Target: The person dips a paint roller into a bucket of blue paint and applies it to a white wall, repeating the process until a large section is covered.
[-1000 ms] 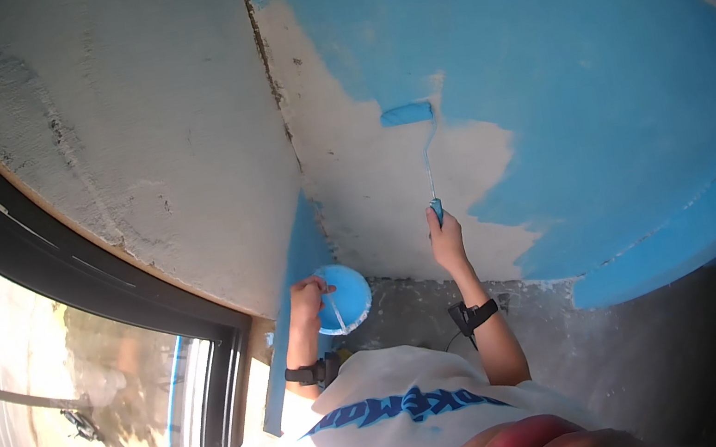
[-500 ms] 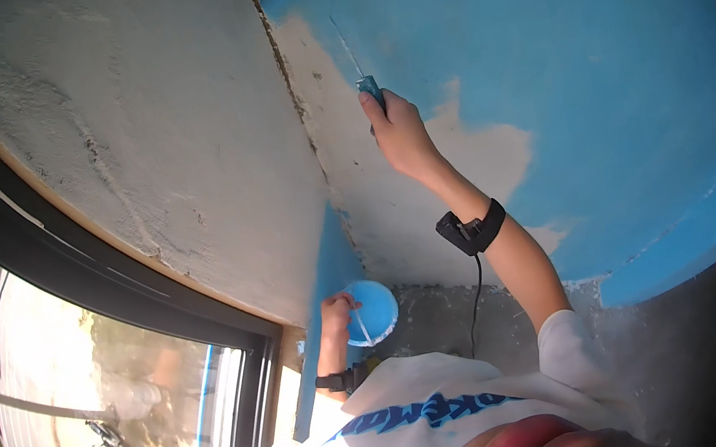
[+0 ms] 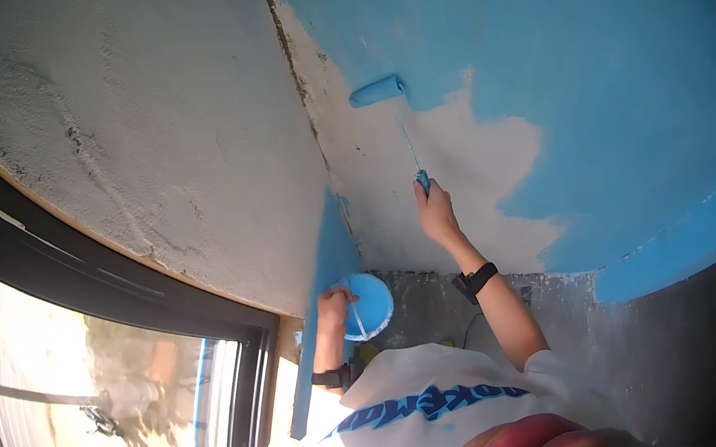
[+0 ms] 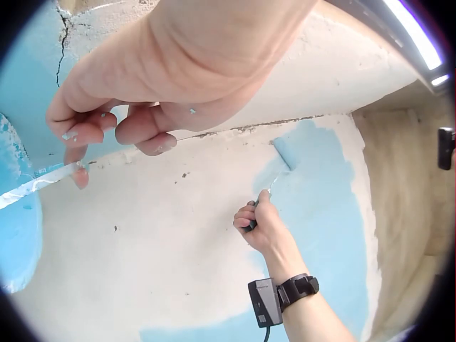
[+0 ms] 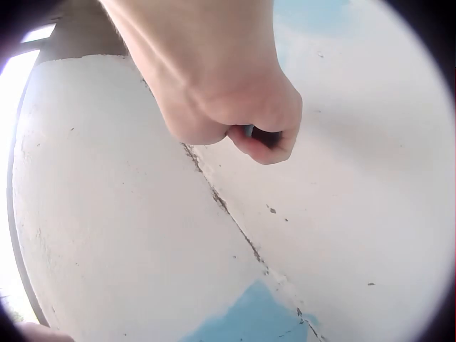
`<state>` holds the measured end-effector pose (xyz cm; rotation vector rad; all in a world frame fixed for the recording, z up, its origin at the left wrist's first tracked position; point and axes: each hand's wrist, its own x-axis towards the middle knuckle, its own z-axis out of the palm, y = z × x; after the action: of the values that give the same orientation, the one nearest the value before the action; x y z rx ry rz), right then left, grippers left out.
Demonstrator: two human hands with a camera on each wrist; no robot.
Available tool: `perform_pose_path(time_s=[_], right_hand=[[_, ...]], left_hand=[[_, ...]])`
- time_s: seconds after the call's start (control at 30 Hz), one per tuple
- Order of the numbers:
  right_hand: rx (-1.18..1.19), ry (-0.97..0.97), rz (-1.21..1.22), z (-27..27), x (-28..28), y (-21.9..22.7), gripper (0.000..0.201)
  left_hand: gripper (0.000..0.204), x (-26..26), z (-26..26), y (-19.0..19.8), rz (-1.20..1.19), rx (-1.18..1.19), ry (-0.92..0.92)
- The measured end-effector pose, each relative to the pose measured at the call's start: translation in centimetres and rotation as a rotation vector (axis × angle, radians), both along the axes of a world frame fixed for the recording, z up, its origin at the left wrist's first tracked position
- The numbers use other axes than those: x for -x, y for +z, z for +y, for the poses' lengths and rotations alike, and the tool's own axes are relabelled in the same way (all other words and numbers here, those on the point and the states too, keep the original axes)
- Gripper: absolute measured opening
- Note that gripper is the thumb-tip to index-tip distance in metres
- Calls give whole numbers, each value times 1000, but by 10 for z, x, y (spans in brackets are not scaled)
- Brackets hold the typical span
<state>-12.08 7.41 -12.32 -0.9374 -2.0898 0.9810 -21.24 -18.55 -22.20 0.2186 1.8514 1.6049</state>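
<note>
My right hand (image 3: pixel 438 214) grips the handle of a paint roller (image 3: pixel 376 91), its fingers wrapped round the grip. The blue sleeve lies against the wall, at the edge between blue paint and bare white plaster. In the right wrist view the curled fingers (image 5: pixel 267 153) show, with the grip mostly hidden inside the fist. Low by the corner, my left hand (image 3: pixel 331 307) holds a round bucket (image 3: pixel 390 316) of blue paint by its pale handle strap (image 4: pixel 43 182). Flecks of blue paint dot the left fingers in the left wrist view.
A cracked corner seam (image 3: pixel 297 74) separates the painted wall from a rough grey-white wall (image 3: pixel 175 131). At the left is a dark-framed window (image 3: pixel 192 301), with bright ground outside. Grey floor (image 3: pixel 570 321) lies below, and a cable hangs near the right wrist.
The roller went up and left to the corner seam, then came back down and right. Blue covers more of the plaster beside the seam. My left hand keeps hold of the bucket.
</note>
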Motion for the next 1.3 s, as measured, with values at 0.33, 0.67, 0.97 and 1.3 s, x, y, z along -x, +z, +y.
perform_pose_path(time_s=[0.33,0.67,0.97,1.3], right_hand=[[124,10,-84,-15,-82,6,41],[-74,73,194,-3,-62,171,43],[-110,-43,155,25,-8,116,40],[150,-238,-160,4,-104,-68,46]], left_hand=[[25,-7,5,26,-58,-14,18],[25,-6,13,40,-43,-79,-64],[24,-18,15,58,-67,-36,-28],[25,-15,16,56,-29,-33,-6]])
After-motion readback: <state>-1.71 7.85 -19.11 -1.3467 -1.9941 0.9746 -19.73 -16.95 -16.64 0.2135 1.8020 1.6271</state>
